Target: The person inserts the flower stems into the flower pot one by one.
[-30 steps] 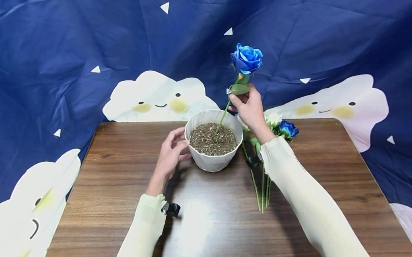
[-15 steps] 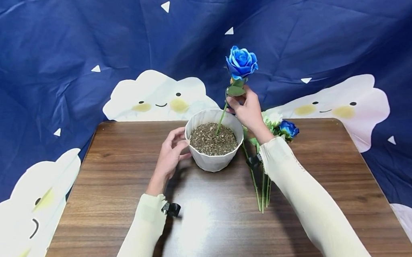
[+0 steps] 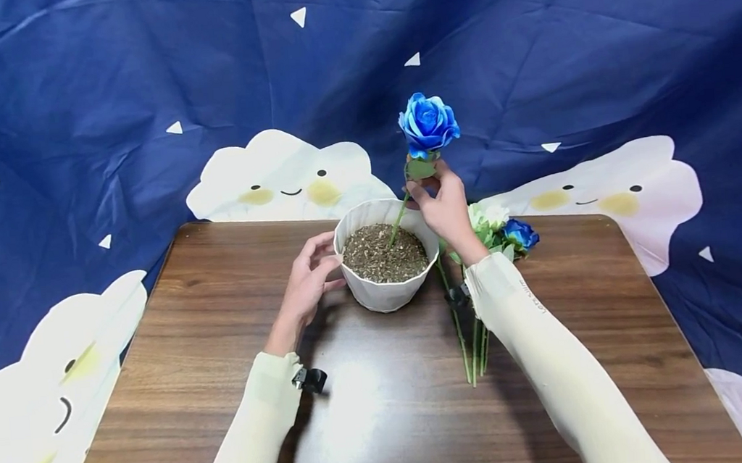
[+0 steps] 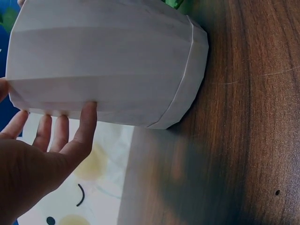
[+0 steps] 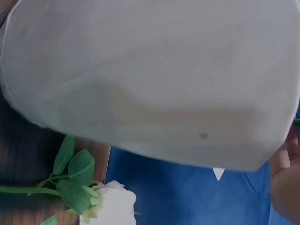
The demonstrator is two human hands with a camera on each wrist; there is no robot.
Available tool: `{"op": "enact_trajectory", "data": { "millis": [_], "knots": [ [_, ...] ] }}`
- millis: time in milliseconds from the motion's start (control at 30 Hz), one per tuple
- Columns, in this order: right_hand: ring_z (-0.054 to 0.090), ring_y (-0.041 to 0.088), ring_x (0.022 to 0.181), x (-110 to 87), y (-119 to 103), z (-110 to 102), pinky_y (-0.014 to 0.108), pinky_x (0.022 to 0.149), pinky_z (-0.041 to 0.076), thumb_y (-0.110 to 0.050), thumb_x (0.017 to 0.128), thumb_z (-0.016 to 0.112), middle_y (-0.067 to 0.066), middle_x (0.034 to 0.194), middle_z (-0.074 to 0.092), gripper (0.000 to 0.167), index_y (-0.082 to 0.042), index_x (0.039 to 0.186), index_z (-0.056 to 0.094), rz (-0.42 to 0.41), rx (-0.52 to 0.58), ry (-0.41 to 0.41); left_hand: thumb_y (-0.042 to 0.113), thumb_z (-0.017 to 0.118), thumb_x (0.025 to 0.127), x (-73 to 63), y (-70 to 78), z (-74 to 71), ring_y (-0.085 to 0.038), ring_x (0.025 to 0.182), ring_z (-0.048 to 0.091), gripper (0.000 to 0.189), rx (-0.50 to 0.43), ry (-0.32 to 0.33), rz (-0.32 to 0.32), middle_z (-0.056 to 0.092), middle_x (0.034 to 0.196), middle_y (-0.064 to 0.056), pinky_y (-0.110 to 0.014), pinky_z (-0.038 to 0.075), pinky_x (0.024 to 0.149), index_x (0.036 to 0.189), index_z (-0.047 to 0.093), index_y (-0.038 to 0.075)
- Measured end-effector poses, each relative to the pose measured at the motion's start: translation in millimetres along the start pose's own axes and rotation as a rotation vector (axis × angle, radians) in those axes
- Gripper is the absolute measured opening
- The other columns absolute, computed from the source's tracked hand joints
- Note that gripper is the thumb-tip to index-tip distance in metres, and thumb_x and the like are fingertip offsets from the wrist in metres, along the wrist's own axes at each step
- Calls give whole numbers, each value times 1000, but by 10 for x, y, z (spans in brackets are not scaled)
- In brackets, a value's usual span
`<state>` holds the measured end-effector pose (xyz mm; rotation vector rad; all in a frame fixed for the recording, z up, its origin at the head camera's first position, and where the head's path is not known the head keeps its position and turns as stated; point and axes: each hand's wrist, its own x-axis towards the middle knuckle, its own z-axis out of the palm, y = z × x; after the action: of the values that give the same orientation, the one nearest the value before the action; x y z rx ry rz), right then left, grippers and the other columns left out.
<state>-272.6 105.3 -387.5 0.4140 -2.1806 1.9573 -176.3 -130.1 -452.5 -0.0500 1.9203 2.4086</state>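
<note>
A blue rose (image 3: 429, 124) stands slightly tilted over the white flowerpot (image 3: 385, 295), its green stem reaching down into the brown soil (image 3: 384, 253). My right hand (image 3: 445, 209) pinches that stem just beneath the leaf, above the pot's right rim. On the pot's other side, my left hand (image 3: 307, 281) rests its fairly straight fingers against the outer wall, thumb near the rim. The left wrist view shows fingertips (image 4: 88, 112) touching the pot's pale side. In the right wrist view the pot (image 5: 154, 79) blocks most of the scene, and only part of the right hand (image 5: 287, 183) shows.
More flowers lie on the wooden table (image 3: 221, 323) right of the pot: a white one (image 3: 492, 215), another blue rose (image 3: 520, 234), and several green stems (image 3: 474, 347) pointing toward the front. A blue cloth (image 3: 331, 60) with clouds hangs behind the table's far edge.
The held rose's bloom has shifted left and a little lower, with my right hand following it slightly; its stem stays in the soil. My left hand and the pot keep their places.
</note>
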Motion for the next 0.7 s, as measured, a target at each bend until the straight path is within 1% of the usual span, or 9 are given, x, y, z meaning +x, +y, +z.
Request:
{"op": "enact_trajectory", "data": {
  "millis": [67, 133, 167, 233, 300, 367, 433, 567, 700],
  "knots": [
    [68, 24, 95, -7, 17, -19, 33, 72, 62, 3, 96, 61, 21, 106, 63, 38, 3, 134, 55, -3, 16, 0, 1, 59, 94, 0, 3, 1, -28, 108, 58, 50, -2, 5, -2, 51, 127, -16, -60, 55, 88, 143, 49, 5],
    [68, 19, 93, -13, 29, -25, 31, 72, 62, 3, 96, 62, 23, 105, 63, 34, 4, 130, 55, -3, 35, 1, 1, 59, 94, 1, 7, 0, -27, 108, 57, 51, -4, 6, -2, 51, 125, -14, -60, 55, 89, 143, 49, 5],
    [67, 15, 92, -15, 32, -22, 31, 71, 62, 3, 96, 62, 22, 104, 63, 32, 4, 128, 56, -4, 46, 1, 1, 59, 94, 4, 5, -2, -27, 108, 56, 50, -3, 6, -1, 51, 125, -14, -59, 55, 88, 143, 49, 5],
    [67, 13, 88, -8, 41, -6, 29, 71, 62, 4, 95, 64, 21, 101, 65, 27, 5, 121, 57, -11, 63, -3, 1, 59, 94, 4, 5, -5, -27, 108, 55, 50, -3, 4, 0, 51, 126, -15, -57, 56, 87, 143, 49, 5],
    [66, 11, 85, -3, 41, 17, 29, 71, 62, 6, 93, 65, 14, 94, 64, 20, 7, 111, 57, -14, 56, -10, 1, 59, 94, 4, 2, -9, -27, 108, 55, 50, -1, 1, -1, 50, 127, -16, -53, 58, 86, 143, 49, 5],
    [66, 11, 82, -4, 44, 37, 28, 70, 62, 10, 91, 66, 14, 90, 62, 16, 10, 104, 57, -24, 44, -25, 1, 59, 94, 4, -2, -10, -28, 109, 55, 50, -1, -1, -2, 51, 127, -17, -51, 58, 84, 143, 50, 5],
    [65, 12, 81, -8, 45, 54, 28, 70, 62, 13, 89, 65, 17, 89, 61, 15, 14, 101, 55, -35, 21, -44, 2, 59, 94, 3, -1, -5, -30, 110, 54, 50, 1, -6, -2, 50, 128, -17, -49, 59, 83, 143, 50, 6],
    [67, 20, 82, -5, 49, 91, 30, 69, 62, 12, 90, 64, 23, 91, 61, 17, 17, 104, 56, -67, -27, -84, 2, 59, 94, 6, 4, 1, -33, 112, 55, 50, 0, -5, 9, 50, 128, -17, -50, 58, 83, 143, 49, 6],
    [67, 22, 85, 0, 67, 125, 35, 68, 63, 10, 91, 65, 17, 91, 59, 19, 13, 109, 57, -76, -41, -101, 2, 59, 95, 8, 4, -2, -30, 111, 56, 50, 1, -2, 2, 50, 128, -16, -51, 58, 84, 143, 48, 5]
  ]
}}
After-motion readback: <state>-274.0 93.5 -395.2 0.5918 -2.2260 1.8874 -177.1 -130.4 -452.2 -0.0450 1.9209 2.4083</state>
